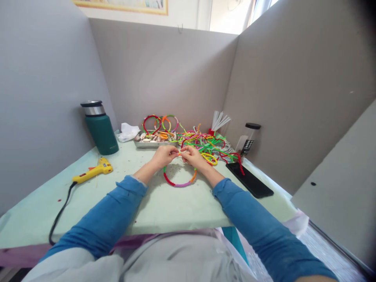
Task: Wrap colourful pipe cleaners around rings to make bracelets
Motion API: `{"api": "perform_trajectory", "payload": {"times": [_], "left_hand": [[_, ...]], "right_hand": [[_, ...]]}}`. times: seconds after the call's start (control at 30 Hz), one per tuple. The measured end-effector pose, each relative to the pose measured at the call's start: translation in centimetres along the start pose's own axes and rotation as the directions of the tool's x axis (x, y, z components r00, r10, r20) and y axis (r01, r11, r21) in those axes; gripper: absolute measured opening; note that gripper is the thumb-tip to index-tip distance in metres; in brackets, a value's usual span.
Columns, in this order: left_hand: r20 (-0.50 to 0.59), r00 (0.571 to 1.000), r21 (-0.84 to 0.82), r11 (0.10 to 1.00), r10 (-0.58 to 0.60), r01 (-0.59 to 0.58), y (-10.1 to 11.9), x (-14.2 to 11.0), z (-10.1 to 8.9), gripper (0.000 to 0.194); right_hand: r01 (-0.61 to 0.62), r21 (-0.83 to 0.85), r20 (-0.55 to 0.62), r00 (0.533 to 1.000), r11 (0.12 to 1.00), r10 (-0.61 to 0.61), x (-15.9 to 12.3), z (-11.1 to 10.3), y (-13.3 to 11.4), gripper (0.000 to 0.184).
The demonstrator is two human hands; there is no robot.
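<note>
A ring of colourful pipe cleaners [182,185], with red, purple, orange and green stretches, is over the middle of the table. At its far side my left hand [165,156] and my right hand [192,157] meet, fingertips almost touching. Both pinch a small orange piece of the ring between thumb and fingers. The fingers cover part of that side, so how the ends join is hidden. Just beyond my right hand lies a heap of loose pipe cleaners [205,143] in green, red, yellow and grey.
A metal tray [155,144] of shells stands at the back, with finished-looking rings [152,124] behind. At left are a yellow glue gun [94,171] with a black cord and a green bottle [101,133]. To the right lie a black phone [249,181], glue sticks [219,120] and a clear bottle [248,140].
</note>
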State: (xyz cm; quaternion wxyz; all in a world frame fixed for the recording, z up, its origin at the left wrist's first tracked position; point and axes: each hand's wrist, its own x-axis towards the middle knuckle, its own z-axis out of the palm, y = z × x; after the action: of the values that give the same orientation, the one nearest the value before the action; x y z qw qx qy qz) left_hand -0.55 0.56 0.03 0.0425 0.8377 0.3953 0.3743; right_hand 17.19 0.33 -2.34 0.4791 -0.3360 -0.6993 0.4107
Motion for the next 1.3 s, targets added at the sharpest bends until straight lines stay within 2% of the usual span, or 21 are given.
{"api": "perform_trajectory", "payload": {"times": [0.2,0.37,0.43,0.53,0.63,0.73,0.83,0.93,1.03,1.1,1.2,1.3], "left_hand": [[0.071,0.996,0.060,0.997,-0.044,0.040,0.5,0.2,-0.2,0.020],[0.178,0.972,0.065,0.988,-0.152,0.142,1.1,0.4,-0.7,0.023],[0.230,0.951,0.044,0.979,-0.206,0.201,1.3,0.3,-0.9,0.023],[0.341,0.900,-0.070,0.947,-0.272,0.313,1.2,0.1,-1.2,0.024],[0.421,0.856,-0.183,0.897,-0.299,0.403,1.1,-0.1,-1.2,0.022],[0.388,0.840,-0.227,0.844,-0.380,0.486,1.0,-0.1,-1.0,0.016],[0.237,0.813,-0.249,0.776,-0.532,0.580,0.3,0.3,-0.7,0.012],[0.074,0.727,-0.292,0.682,-0.683,0.670,-0.9,0.7,-0.6,0.014],[0.000,0.644,-0.379,0.596,-0.765,0.708,-1.5,1.0,-0.7,0.012],[0.024,0.624,-0.428,0.556,-0.781,0.712,-1.2,1.0,-0.9,0.009],[0.159,0.626,-0.446,0.511,-0.763,0.735,-0.3,0.7,-1.3,0.007],[0.250,0.656,-0.424,0.529,-0.712,0.735,0.4,0.5,-1.6,0.008]], "right_hand": [[0.031,-0.062,-0.005,0.999,0.998,-0.032,0.0,0.1,0.2,0.024],[0.077,-0.101,0.017,0.997,0.992,-0.075,0.0,0.0,0.5,0.023],[0.087,-0.116,0.036,0.996,0.989,-0.083,-0.1,0.0,0.5,0.022],[0.089,-0.136,0.071,0.994,0.987,-0.079,-0.3,0.1,0.3,0.022],[0.034,-0.128,0.096,0.995,0.991,-0.022,-0.5,0.3,-0.2,0.023],[-0.087,-0.030,0.093,0.992,0.996,0.089,-0.5,0.3,-0.7,0.025],[-0.198,0.095,0.046,0.980,0.976,0.194,-0.2,0.0,-1.1,0.031],[-0.236,0.110,-0.008,0.971,0.966,0.238,-0.1,-0.3,-1.1,0.034],[-0.217,0.054,-0.027,0.976,0.975,0.218,-0.2,-0.4,-0.9,0.030],[-0.196,0.008,-0.035,0.980,0.981,0.196,-0.2,-0.4,-0.7,0.023],[-0.188,-0.044,-0.108,0.977,0.981,0.182,0.1,-0.6,-0.2,0.016],[-0.171,-0.097,-0.199,0.969,0.980,0.149,0.4,-1.2,0.2,0.017]]}}
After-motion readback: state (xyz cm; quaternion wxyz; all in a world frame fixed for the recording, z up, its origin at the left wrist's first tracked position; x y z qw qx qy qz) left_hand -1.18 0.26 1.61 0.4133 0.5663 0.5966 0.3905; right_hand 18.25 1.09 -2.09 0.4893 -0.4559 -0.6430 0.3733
